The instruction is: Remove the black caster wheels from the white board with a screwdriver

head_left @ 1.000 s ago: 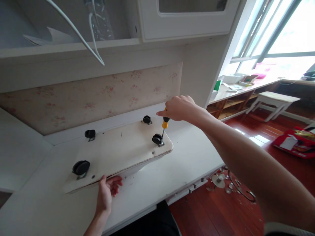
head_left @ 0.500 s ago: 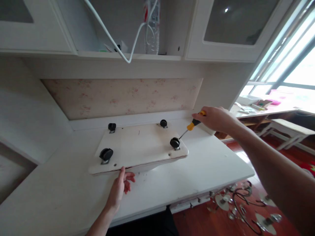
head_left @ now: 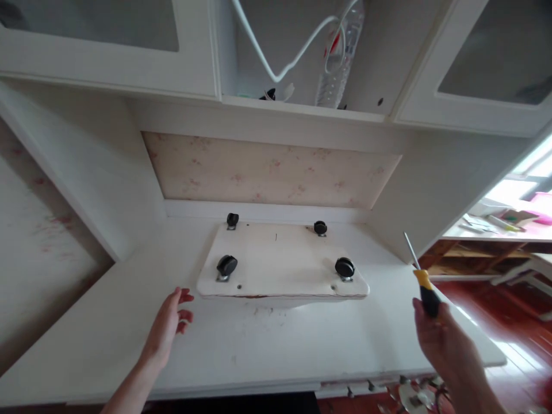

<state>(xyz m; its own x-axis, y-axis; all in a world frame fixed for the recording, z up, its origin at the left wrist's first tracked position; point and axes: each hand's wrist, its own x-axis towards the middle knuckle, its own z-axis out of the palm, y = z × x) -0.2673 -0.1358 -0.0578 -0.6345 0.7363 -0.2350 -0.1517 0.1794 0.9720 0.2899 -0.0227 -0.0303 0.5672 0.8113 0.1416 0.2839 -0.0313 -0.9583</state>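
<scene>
Plainly, the white board (head_left: 276,261) lies on the white surface (head_left: 259,351), toward the back, with its underside of four casters facing up. It is a flat rectangle with rounded front corners, and its pale face is faintly yellowed, with a short dark line (head_left: 276,237) marked near the back edge. Along the front edge the coating looks chipped, showing a thin brownish strip left of the middle. One black twin-wheel caster stands near each corner: back left (head_left: 232,220), back right (head_left: 320,227), front left (head_left: 226,265) and front right (head_left: 345,267), with metal plates visible beneath them. Small dark round fittings sit near the front edge, one (head_left: 239,287) beside the front left caster and another (head_left: 333,287) beside the front right one. The left hand (head_left: 169,318) is just off the board's front left corner, its grip empty and fairly wide, fingers loosely curled. The right hand (head_left: 444,333), well apart from the board on its right, has its grip closed around the black and yellow handle of a screwdriver (head_left: 425,286), whose metal shaft tilts up and to the left.
</scene>
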